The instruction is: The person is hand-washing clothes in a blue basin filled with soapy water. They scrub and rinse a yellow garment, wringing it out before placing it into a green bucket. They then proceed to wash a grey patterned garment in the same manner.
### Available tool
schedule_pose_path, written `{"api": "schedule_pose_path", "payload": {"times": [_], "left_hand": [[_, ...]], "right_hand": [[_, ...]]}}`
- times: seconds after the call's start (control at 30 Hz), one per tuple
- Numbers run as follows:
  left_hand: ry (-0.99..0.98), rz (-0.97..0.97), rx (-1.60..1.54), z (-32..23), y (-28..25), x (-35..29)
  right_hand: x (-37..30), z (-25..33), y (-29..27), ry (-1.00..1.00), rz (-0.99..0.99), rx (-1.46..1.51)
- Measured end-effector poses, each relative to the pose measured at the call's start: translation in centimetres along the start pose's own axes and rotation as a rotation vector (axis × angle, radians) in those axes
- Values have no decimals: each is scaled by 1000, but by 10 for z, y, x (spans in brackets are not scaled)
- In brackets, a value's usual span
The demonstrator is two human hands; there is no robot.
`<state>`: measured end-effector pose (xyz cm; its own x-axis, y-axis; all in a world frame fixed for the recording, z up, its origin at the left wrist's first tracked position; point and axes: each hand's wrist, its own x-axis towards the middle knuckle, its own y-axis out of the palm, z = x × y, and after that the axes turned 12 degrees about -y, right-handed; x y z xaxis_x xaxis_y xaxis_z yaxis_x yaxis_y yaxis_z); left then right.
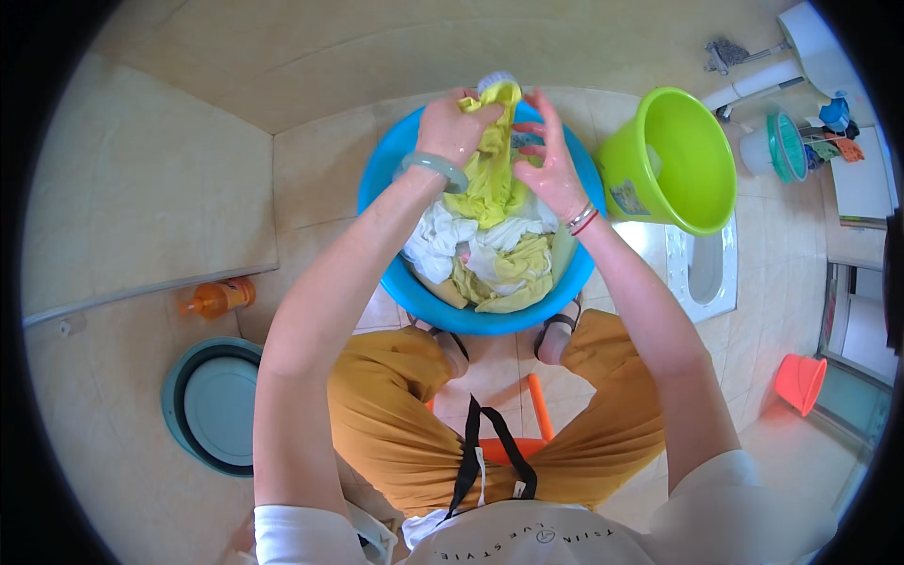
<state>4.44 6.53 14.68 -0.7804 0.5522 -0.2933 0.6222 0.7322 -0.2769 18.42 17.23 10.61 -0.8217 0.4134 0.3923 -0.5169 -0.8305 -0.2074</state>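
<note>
The yellow garment (488, 179) is gathered directly under and beside the left grip (457, 130), which is closed on its far part and lifts that end, while the near end drops onto the laundry in the blue basin (490, 323). The right grip (551, 169) is loosely open, its fingers spread and curved at the right side of the garment; whether the thumb touches the cloth I cannot tell. At the garment's far tip sits a pale ribbed piece (499, 80), too small to make out.

Nearer in the basin lie white clothes (438, 237) and 1 pale yellow-green cloth (523, 268). The 2 forearms cross the basin's left and right rim, hiding parts of it. The left wrist carries 1 pale green bangle (433, 171).

Just right of the basin is 1 lime-green bucket (716, 160), with a white squat toilet (702, 273) nearer than it and partly behind it. Well to the right is 1 red-orange bucket (800, 381). On the left are 1 orange bottle (226, 298) and, nearer, 1 grey-green basin (221, 405), partly covered by the left arm. Trousered legs (386, 377) flank the near side, with a red-orange stool (513, 450) between them.
</note>
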Motion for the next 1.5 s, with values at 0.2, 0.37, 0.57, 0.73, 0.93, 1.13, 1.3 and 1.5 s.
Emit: {"api": "schedule_pose_path", "payload": {"times": [0.2,0.37,0.57,0.73,0.93,1.13,1.3,1.5], "left_hand": [[16,192,-470,-70,-13,-43],[66,261,-623,-102,-35,-59],[-178,-22,-931,-40,-42,-3],[-614,221,-912,149,-28,44],[-1067,494,-1350,129,82,-22],[-694,657,-1674,127,92,-22],[-788,527,-1712,147,90,-17],[-558,734,-2136,92,111,-56]], "right_hand": [[-24,-51,19,69,59,-276],[-35,-87,33,266,-14,-253],[-42,-108,14,351,-418,-96],[-25,-82,14,419,-675,91],[-29,-75,10,294,-465,-176],[-65,-35,9,3,174,-566],[-67,-33,-22,327,10,225],[-106,-27,27,493,-519,920]]}}
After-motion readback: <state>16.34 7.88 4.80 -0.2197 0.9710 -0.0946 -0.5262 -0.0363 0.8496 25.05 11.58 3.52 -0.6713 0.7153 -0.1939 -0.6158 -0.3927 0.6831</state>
